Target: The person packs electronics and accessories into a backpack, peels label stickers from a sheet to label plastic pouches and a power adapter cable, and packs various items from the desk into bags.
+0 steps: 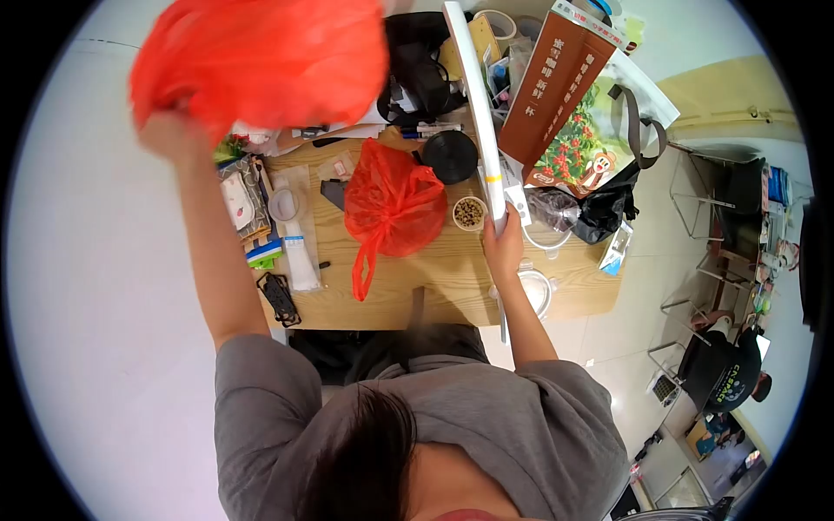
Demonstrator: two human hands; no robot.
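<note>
My left hand (170, 137), smeared by motion, is raised at the upper left, closed on a bulging red plastic bag (265, 65). The bag's contents do not show. My right hand (504, 245) is wrapped round the lower part of a long white bar (477, 78), which runs up past the table's back edge. Near that hand stands a small cup of brown bits (469, 214). A second red plastic bag (396, 200), its handle loop lying toward me, rests mid-table. Behind it sits a round black container (450, 156).
A large brown and green paper bag (578, 113) stands at the back right beside a black plastic bag (608, 210). Clear lidded tubs (537, 293) sit at the right. Pouches (239, 204) and a black phone-case-like frame (278, 300) lie left. Another person (725, 369) sits far right.
</note>
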